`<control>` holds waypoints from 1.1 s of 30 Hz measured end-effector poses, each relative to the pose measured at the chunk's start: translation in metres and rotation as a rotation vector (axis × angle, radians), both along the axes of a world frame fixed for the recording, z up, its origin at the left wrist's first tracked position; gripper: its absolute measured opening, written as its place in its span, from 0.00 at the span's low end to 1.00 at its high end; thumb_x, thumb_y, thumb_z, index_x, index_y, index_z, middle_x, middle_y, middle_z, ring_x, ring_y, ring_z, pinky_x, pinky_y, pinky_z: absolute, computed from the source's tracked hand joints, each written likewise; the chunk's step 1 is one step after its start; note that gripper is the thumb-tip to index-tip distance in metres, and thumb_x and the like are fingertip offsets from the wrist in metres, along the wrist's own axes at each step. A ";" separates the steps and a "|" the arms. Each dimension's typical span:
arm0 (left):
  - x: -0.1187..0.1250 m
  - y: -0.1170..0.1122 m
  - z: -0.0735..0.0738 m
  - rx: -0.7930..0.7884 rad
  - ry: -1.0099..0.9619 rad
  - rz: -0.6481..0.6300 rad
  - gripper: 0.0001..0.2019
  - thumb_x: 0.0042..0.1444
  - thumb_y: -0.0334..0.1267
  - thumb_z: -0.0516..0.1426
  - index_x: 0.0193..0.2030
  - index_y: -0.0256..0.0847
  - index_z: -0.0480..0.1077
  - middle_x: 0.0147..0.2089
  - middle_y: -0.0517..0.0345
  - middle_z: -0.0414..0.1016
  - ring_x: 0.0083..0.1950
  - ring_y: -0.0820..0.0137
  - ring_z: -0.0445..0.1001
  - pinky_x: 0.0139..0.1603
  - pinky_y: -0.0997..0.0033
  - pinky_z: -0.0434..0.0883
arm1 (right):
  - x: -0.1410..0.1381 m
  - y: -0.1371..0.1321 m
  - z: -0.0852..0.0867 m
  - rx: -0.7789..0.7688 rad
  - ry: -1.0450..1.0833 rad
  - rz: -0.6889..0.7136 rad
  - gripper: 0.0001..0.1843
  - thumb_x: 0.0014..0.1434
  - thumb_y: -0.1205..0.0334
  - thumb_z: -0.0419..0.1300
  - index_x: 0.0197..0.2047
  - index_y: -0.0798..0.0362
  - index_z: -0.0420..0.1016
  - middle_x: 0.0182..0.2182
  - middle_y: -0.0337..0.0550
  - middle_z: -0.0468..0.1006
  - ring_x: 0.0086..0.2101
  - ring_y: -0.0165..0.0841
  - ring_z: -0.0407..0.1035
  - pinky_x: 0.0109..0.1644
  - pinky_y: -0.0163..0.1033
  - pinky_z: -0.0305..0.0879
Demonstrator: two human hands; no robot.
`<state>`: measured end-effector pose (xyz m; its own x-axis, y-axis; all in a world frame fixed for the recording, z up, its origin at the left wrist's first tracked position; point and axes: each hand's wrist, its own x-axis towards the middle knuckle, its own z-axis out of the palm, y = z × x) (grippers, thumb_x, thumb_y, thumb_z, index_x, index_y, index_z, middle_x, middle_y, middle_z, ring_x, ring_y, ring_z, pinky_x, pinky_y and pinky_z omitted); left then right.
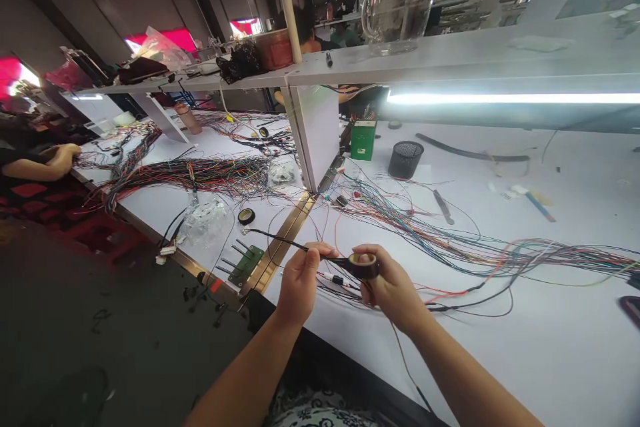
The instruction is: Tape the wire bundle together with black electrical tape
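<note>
My left hand [299,283] is closed, thumb against fingers, on a black-wrapped wire bundle [280,238] that runs off to the upper left. Just to its right, my right hand [393,287] grips a roll of black tape [364,265], whose pale inner ring faces up. The wires reach from my left fingers to the roll, and the exact contact there is partly hidden by the fingers. Below them, a white and black connector [334,278] lies on the table among loose wires. Thin red and black wires trail away to the right of my right hand.
A green pegged block [246,263] stands at the table's left edge, near another tape roll [246,216]. A long wire bundle [450,243] crosses the right side. Behind are a black mesh cup [405,160] and a green box [363,140]. A co-worker's hand [65,157] is far left.
</note>
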<state>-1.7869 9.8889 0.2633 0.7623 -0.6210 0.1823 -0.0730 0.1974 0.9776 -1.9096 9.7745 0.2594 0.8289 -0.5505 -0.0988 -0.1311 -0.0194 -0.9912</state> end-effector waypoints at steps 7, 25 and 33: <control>0.007 -0.004 0.004 -0.088 -0.016 -0.242 0.17 0.62 0.53 0.51 0.40 0.41 0.69 0.56 0.44 0.72 0.38 0.66 0.79 0.45 0.60 0.73 | -0.010 -0.026 0.002 0.461 0.329 0.411 0.24 0.59 0.39 0.52 0.46 0.50 0.67 0.23 0.35 0.73 0.12 0.19 0.45 0.15 0.28 0.33; 0.001 -0.008 -0.008 0.255 0.063 -0.023 0.19 0.63 0.56 0.45 0.40 0.41 0.63 0.51 0.50 0.74 0.20 0.77 0.72 0.19 0.76 0.66 | -0.022 0.002 0.005 -0.596 0.108 0.302 0.33 0.54 0.80 0.44 0.57 0.41 0.62 0.48 0.44 0.65 0.35 0.28 0.68 0.39 0.36 0.67; -0.009 -0.005 -0.022 0.093 0.311 -0.127 0.19 0.64 0.54 0.47 0.42 0.40 0.66 0.48 0.53 0.73 0.33 0.75 0.73 0.38 0.72 0.71 | -0.022 0.006 -0.020 -1.091 0.181 0.331 0.26 0.59 0.71 0.51 0.56 0.33 0.67 0.46 0.40 0.70 0.30 0.30 0.66 0.31 0.33 0.57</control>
